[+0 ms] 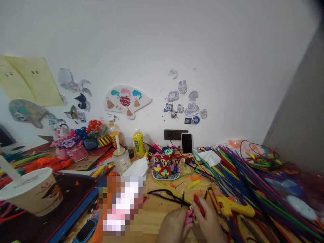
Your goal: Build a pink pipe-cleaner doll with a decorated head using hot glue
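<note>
Many pipe cleaners (249,180) flank the pink figure (189,216).

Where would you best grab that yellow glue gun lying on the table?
Probably by its thick yellow body, from above: the glue gun lies flat on its side beside the right hand, pipe cleaners crowding its far side. That hand and the left hand pinch a small pink-and-red figure.

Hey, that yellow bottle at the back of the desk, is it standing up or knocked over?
Upright. The yellow bottle stands on its base, with its white cap at the top.
</note>
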